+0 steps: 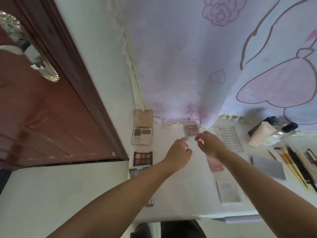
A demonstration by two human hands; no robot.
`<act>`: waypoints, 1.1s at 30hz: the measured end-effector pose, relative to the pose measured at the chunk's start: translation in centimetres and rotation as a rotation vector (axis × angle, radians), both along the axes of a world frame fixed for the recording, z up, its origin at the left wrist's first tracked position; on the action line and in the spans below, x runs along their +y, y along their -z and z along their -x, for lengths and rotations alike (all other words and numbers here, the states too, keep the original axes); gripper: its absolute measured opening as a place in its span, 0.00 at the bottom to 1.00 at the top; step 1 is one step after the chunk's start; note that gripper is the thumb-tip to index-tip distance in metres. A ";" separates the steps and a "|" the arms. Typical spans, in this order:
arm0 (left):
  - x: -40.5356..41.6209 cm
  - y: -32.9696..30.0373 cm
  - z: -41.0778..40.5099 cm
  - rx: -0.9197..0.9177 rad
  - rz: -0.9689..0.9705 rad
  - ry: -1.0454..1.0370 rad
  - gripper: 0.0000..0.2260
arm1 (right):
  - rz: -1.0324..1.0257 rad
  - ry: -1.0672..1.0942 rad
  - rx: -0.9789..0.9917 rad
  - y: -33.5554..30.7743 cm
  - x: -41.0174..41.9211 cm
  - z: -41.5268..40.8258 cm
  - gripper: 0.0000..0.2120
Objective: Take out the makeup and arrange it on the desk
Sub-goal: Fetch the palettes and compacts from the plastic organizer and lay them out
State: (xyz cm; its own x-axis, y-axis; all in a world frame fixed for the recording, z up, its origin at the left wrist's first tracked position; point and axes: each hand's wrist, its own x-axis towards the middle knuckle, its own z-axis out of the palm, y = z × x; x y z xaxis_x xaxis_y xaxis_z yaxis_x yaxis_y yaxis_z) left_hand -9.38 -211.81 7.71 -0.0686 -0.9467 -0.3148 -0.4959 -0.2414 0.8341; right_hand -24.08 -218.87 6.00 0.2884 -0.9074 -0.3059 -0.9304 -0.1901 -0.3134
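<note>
On the white desk (181, 194) both hands hover just in front of a small mauve compact (191, 130) lying at the back by the curtain hem. My left hand (178, 153) and my right hand (210, 146) have loosely curled fingers, nothing visible in either; neither touches the compact. Along the desk's left edge lie an open beige palette (142, 133) and a brown eyeshadow palette (142, 158). A pink compact (216, 165) lies under my right wrist, and a clear case (229, 191) sits nearer me.
A false-lash tray (229, 138), a pale foundation tube (261, 135), dark bottles (289, 127), a grey palette (267, 167) and several brushes (295, 165) fill the right side. A printed curtain (197, 57) hangs behind. A red-brown door (42, 117) stands to the left.
</note>
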 end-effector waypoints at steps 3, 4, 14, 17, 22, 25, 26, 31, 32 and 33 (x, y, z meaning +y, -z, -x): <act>-4.7 2.2 1.5 0.027 -0.228 -0.125 0.22 | -0.019 -0.071 0.021 1.5 -3.3 0.4 0.17; -6.0 2.9 1.6 0.042 -0.266 -0.181 0.21 | -0.021 -0.117 0.034 1.8 -4.3 0.4 0.18; -10.3 5.7 2.2 0.250 -0.380 -0.467 0.10 | -0.015 -0.480 0.051 4.4 -9.4 0.4 0.19; -9.5 4.8 2.1 0.467 -0.383 -0.653 0.10 | -0.042 -0.455 -0.104 3.6 -8.8 0.6 0.19; -6.5 2.2 1.3 1.038 -0.531 -0.623 0.16 | -0.082 -0.363 -0.376 -0.4 -5.9 0.8 0.18; -4.5 1.3 1.2 1.270 -0.538 -0.623 0.20 | -0.088 -0.357 -0.447 -2.0 -4.3 1.0 0.19; -4.0 1.2 1.2 1.311 -0.549 -0.636 0.20 | -0.098 -0.358 -0.454 -2.3 -3.9 1.0 0.19; -1.9 0.9 0.9 1.394 -0.586 -0.639 0.21 | -0.139 -0.374 -0.445 -3.2 -2.7 0.2 0.14; -1.7 0.9 0.8 1.407 -0.580 -0.634 0.21 | -0.148 -0.380 -0.443 -3.3 -2.7 0.1 0.14; -1.7 0.9 0.7 1.423 -0.578 -0.640 0.21 | -0.152 -0.390 -0.438 -3.4 -2.7 -0.1 0.13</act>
State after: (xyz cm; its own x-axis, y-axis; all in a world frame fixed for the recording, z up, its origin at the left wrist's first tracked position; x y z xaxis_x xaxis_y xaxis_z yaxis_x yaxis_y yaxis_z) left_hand -10.10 -213.47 6.84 -0.2610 -0.7217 -0.6411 0.8271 -0.5097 0.2370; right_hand -23.97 -221.60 9.38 0.7192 -0.6649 -0.2016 -0.5797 -0.4143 -0.7016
